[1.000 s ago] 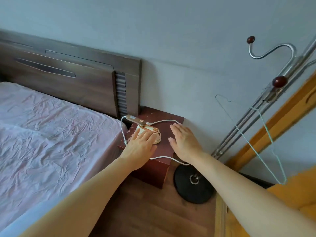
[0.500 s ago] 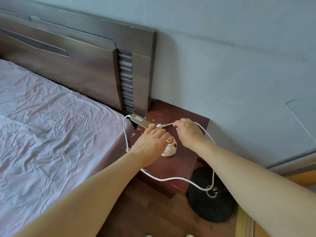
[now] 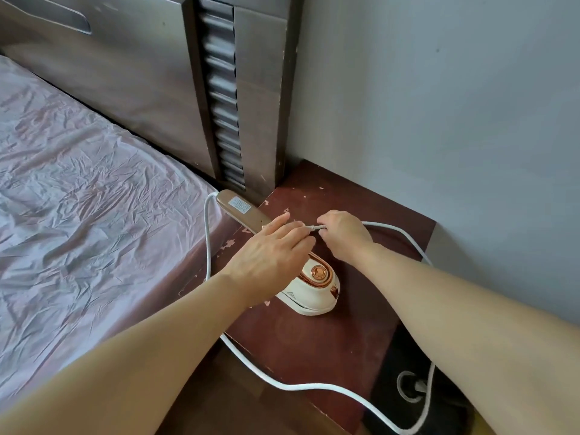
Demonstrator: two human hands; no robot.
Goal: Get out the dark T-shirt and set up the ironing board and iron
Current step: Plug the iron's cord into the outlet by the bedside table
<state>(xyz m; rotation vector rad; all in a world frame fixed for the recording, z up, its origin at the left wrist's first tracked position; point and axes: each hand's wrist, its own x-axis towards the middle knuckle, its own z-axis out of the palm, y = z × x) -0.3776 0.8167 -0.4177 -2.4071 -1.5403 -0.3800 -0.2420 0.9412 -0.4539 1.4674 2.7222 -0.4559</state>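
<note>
A small white iron (image 3: pixel 314 287) with rose-gold trim and a long tan handle (image 3: pixel 240 211) stands on the dark red bedside table (image 3: pixel 314 343). My left hand (image 3: pixel 270 255) lies on top of the iron where the handle joins the body. My right hand (image 3: pixel 343 235) is closed on the white power cord (image 3: pixel 405 237) close to where it enters the iron. The cord loops around the table and down to the floor. No dark T-shirt or ironing board is in view.
A bed with a wrinkled pink sheet (image 3: pixel 78 199) lies left of the table, with a dark wooden headboard (image 3: pixel 219 89) behind. A grey wall (image 3: pixel 439 105) is on the right. A black round stand base (image 3: pixel 417 390) sits on the floor at the lower right.
The camera has moved in closer to the bedside table. My right hand went from lying flat beside the iron to gripping the cord; my left hand stayed on the iron.
</note>
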